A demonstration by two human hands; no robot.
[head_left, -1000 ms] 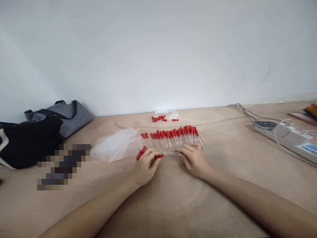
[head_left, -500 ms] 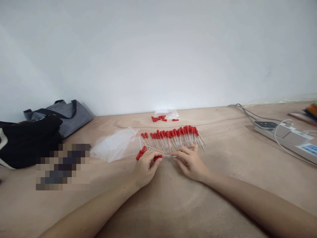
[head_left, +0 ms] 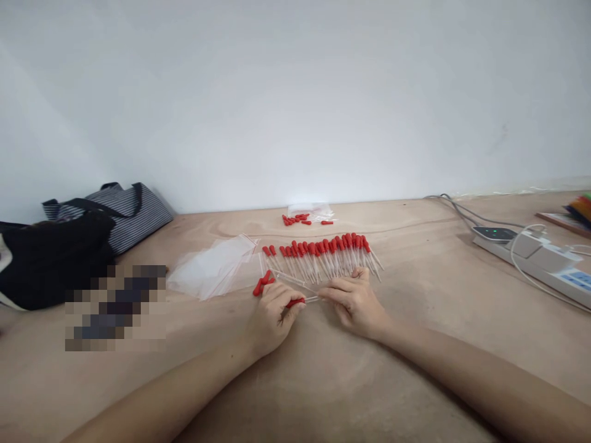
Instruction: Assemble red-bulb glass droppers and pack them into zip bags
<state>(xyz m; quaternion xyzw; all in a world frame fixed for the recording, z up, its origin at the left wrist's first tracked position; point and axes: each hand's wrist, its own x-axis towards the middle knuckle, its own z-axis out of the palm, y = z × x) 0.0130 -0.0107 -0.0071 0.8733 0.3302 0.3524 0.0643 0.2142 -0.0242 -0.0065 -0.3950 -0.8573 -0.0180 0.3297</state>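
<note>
A row of clear droppers with red bulbs (head_left: 323, 255) lies on the wooden table (head_left: 323, 381). Just in front of it my left hand (head_left: 272, 317) pinches a red bulb (head_left: 295, 302) between thumb and fingers, with more red bulbs (head_left: 261, 285) sticking out of the fist. My right hand (head_left: 357, 301) pinches the other end of the clear dropper tube (head_left: 313, 299) that meets that bulb. Both hands rest on the table, almost touching.
Clear plastic bags (head_left: 212, 271) lie left of the row. Loose red bulbs (head_left: 300, 219) and a small bag sit near the wall. A striped bag (head_left: 115, 212) and a black bag (head_left: 50, 258) stand at left. A power strip with cables (head_left: 530, 252) is at right.
My right hand took a clear tube from the row and drew it toward me. The tube and the bulb in my left hand have come together, and both hands moved slightly nearer.
</note>
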